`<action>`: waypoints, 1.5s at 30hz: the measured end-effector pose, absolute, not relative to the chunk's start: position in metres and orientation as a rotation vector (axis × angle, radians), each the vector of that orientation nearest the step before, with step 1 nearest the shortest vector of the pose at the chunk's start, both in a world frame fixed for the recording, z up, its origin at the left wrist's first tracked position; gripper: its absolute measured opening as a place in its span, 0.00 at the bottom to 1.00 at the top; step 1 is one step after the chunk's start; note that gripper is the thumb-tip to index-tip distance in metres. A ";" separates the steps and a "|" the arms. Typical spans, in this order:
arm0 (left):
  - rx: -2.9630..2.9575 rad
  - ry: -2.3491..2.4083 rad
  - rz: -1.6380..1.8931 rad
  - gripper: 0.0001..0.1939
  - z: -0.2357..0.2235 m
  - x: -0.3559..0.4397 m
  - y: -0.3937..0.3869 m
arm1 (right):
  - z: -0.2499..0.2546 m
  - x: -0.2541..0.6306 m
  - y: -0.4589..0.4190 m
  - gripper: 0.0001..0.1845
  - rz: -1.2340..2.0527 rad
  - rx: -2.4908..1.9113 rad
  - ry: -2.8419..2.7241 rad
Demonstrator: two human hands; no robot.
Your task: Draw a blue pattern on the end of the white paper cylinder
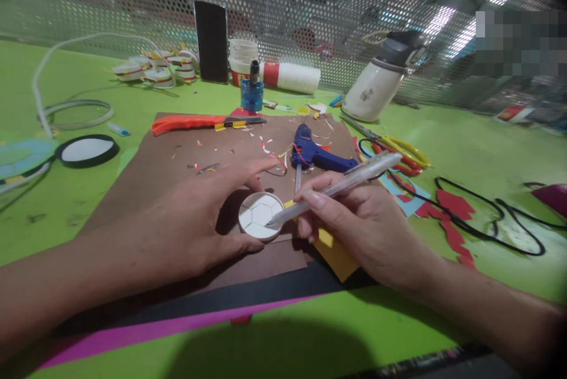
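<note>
My left hand (195, 213) curls round the left side of a small white rimmed disc (261, 213), its thumb at the near edge and its index finger stretched out beyond it. Dark lines on the disc form a hexagon with spokes, like a football pattern. In my right hand (354, 219) is a translucent white pen (354, 175), gripped near its tip and slanting up to the right. The pen's tip meets the right part of the disc's face. Under both hands lies a brown sheet (177, 157), with a yellow piece (336, 252) beneath my right hand.
A blue glue gun (321, 153) and an orange-handled cutter (190, 123) lie beyond the hands, among paper scraps. Farther back stand a phone (211, 42), paper cups (292, 77) and a white bottle (374, 87). Scissors (405, 152) and a black cord (469, 224) lie right.
</note>
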State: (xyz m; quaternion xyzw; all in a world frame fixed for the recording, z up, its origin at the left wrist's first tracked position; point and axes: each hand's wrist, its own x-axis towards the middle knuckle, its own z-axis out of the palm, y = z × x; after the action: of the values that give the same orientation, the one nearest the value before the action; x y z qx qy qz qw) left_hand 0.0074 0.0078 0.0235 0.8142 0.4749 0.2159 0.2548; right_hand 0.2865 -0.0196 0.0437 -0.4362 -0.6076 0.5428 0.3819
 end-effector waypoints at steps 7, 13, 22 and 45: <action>2.202 1.289 0.553 0.28 0.025 0.009 0.007 | 0.045 0.286 -0.019 0.27 1.382 -1.116 -1.556; 2.195 1.307 0.530 0.27 0.029 0.011 0.005 | 0.046 0.286 -0.019 0.30 1.370 -1.136 -1.577; 2.205 1.277 0.569 0.25 0.024 0.009 0.006 | 0.043 0.288 -0.020 0.28 1.381 -1.107 -1.578; 2.232 1.213 0.588 0.21 0.028 0.011 0.005 | 0.047 0.287 -0.019 0.25 1.426 -1.118 -1.541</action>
State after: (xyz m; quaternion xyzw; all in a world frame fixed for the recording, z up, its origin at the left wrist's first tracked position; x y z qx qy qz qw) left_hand 0.0107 0.0053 0.0276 0.8257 0.4487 0.2175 0.2637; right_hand 0.2866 -0.0187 0.0469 -0.4362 -0.6013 0.5563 0.3724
